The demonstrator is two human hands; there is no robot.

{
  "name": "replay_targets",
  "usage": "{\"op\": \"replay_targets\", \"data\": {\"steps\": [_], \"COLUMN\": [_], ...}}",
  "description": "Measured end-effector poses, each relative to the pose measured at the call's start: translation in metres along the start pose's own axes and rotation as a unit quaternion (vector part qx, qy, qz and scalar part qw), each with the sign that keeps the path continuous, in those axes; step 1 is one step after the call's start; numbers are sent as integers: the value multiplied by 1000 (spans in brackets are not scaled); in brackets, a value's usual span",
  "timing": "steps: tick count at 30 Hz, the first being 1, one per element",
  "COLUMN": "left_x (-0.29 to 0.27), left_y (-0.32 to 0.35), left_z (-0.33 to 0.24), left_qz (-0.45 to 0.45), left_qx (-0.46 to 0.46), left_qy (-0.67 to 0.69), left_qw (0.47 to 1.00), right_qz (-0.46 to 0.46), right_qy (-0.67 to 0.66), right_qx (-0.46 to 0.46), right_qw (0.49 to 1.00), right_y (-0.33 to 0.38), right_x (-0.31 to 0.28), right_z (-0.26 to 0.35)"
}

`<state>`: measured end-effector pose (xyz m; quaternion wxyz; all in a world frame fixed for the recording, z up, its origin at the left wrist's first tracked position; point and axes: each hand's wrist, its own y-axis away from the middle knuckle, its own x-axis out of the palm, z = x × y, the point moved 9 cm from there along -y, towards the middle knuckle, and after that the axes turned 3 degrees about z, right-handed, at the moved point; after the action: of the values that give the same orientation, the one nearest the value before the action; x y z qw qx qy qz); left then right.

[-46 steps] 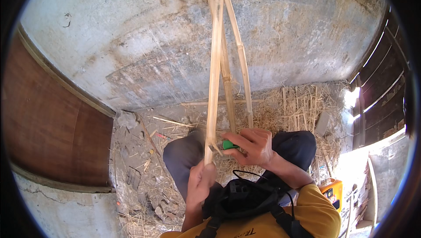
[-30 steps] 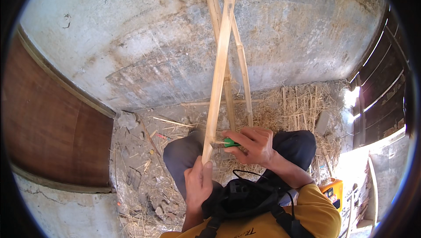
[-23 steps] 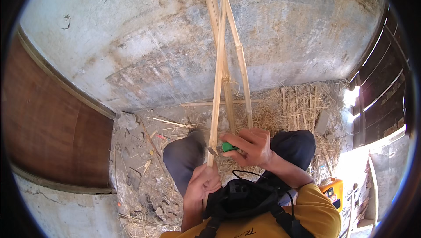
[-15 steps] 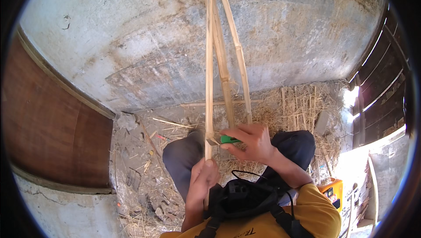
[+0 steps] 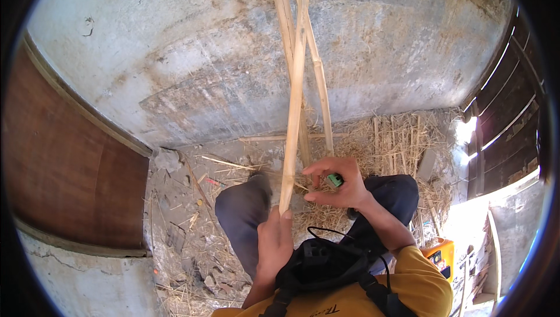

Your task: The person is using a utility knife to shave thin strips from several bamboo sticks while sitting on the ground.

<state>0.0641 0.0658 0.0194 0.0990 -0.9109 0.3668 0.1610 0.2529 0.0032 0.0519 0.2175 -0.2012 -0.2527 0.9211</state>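
Observation:
My left hand (image 5: 275,240) is closed around the lower end of a long split bamboo strip (image 5: 295,101), which slants up and slightly right in front of me. Its broad pale face is turned upward, and thin curled shavings hang near its far tip. Just right of the strip's lower part, my right hand (image 5: 340,184) keeps a green-handled knife (image 5: 334,180) in its curled fingers. The thumb and forefinger of that hand stand apart, not touching the strip. I cannot make out the blade clearly.
Two more bamboo lengths, a thicker pole (image 5: 284,19) and a thin one (image 5: 318,66), lean against the stained wall (image 5: 204,77). Straw and shavings (image 5: 391,142) litter the floor. A brown door panel (image 5: 81,171) is at left, an orange container (image 5: 440,255) at right.
The strip has turned to show its broad face, its far end swinging right. My right hand has drawn the knife off the strip, and its thumb and forefinger have spread.

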Motion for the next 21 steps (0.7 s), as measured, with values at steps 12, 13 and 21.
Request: {"op": "replay_targets", "data": {"steps": [12, 13, 21], "left_x": [7, 8, 10], "left_y": [-5, -5, -4], "left_z": [0, 1, 8], "left_qz": [32, 37, 71], "left_qx": [-14, -14, -32], "left_qy": [-51, -54, -2], "left_qw": [998, 998, 997], "right_qz": [-9, -1, 71], "right_qy": [93, 96, 81], "right_qx": [-55, -62, -23], "right_qw": [994, 993, 994], "right_y": [5, 5, 2], "right_x": [9, 11, 13], "right_z": [9, 10, 2]}}
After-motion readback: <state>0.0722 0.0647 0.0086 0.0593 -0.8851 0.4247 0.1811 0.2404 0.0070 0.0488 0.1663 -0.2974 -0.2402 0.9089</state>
